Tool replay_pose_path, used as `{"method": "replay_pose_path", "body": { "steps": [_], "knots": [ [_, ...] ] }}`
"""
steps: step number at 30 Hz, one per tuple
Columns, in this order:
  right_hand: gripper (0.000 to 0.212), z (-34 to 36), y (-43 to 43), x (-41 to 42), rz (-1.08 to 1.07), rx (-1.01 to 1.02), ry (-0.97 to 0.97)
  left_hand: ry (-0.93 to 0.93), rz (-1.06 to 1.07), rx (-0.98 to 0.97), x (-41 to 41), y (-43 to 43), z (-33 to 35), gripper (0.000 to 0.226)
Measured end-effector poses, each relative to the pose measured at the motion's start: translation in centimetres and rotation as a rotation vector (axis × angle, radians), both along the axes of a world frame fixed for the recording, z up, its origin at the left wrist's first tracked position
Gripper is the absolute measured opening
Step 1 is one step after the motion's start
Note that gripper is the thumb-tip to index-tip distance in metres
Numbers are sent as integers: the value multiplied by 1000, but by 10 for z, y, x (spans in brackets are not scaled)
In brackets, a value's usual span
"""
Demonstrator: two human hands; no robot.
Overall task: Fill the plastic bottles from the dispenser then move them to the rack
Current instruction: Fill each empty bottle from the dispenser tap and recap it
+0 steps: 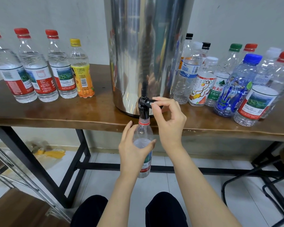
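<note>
Wrapping left grip [133,151] round bottle [143,128], partly hiding label [147,163]; pinching lever [148,102] with right grip [169,122]. Cropping dispenser [146,54] top above brown desk [56,112].

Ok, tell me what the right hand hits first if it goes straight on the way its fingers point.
The black tap lever, which the right hand now pinches; straight behind it stands the steel dispenser, though depth is unclear.

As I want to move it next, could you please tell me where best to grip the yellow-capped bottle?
Grip the yellow-capped bottle round its labelled middle, coming from the front or the dispenser side. It stands upright, its body is round and even there, and a red-capped bottle crowds its other side, while the gap toward the dispenser is free.
</note>
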State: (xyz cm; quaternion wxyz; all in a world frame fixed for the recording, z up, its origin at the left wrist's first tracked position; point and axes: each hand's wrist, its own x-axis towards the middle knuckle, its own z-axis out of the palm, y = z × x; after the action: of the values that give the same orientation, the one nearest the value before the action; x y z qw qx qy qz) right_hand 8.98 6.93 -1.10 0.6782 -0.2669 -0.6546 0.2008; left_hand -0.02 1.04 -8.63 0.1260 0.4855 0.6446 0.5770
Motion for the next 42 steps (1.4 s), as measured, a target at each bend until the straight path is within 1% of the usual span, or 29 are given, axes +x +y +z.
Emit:
{"method": "replay_pose_path", "body": {
  "steps": [19, 42],
  "knots": [
    [10, 1, -2, 0, 16, -13, 6, -5, 2, -7, 1, -1, 3, 75],
    [7, 2, -2, 0, 45, -17, 29, 4, 15, -23, 1, 1, 1, 75]
  ]
}}
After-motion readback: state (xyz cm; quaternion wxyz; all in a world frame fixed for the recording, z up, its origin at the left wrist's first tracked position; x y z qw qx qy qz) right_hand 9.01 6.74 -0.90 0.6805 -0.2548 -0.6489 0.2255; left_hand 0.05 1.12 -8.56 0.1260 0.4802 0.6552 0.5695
